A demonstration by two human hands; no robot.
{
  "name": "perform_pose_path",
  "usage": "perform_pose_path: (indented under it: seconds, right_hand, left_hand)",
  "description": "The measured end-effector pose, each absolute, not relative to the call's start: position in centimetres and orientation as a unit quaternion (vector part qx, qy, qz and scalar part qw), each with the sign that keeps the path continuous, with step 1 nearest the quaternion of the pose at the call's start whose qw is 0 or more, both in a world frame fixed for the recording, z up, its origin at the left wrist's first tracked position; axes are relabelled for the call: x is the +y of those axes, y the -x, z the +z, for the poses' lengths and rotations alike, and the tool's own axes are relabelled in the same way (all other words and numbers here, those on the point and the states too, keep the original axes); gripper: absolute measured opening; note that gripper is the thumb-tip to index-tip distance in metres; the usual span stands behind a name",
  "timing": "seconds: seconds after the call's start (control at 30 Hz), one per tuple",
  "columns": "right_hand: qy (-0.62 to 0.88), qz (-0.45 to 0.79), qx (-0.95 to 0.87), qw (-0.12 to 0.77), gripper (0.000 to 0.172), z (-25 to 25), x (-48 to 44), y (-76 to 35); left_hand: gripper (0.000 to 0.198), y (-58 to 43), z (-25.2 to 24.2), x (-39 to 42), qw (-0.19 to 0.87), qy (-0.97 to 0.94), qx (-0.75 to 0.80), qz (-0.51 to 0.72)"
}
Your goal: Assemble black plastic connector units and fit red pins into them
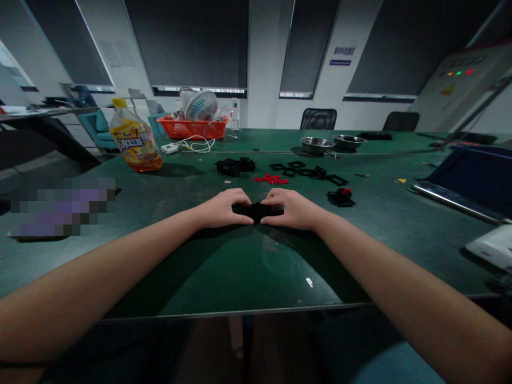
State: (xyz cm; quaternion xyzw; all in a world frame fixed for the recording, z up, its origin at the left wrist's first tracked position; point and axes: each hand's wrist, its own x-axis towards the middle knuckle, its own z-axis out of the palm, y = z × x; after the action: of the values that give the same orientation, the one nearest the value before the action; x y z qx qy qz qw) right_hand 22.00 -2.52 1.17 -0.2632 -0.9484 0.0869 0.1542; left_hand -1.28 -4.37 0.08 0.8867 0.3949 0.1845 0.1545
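Note:
Both hands grip one small black plastic part (258, 211) low over the green table, from opposite sides. My left hand (226, 208) pinches its left end, thumb nearer me and fingers behind. On the other end, my right hand (294, 209) is closed in the same way. The fingers cover much of the part, so its exact kind cannot be made out. Just beyond the hands lies a small heap of red plastic pieces (272, 179). Black rectangular frames (306, 172) are spread behind it, and a cluster of black blocks (235, 166) sits to the left.
A black piece with a red bit (341, 197) lies right of my right hand. Farther out stand a bottle of orange drink (136, 138), a red basket (194, 128) holding a fan, and two metal bowls (317, 145). A white cable (196, 143) trails near the basket.

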Motion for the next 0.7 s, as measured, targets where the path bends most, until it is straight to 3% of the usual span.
perform_pose_path:
  seconds: [0.7]
  right_hand:
    - [0.26, 0.084, -0.95, 0.152, 0.035, 1.12, -2.44, -22.06]
  left_hand:
    - [0.036, 1.28, 0.19, -4.4, 0.147, -0.89, 0.394, 0.175]
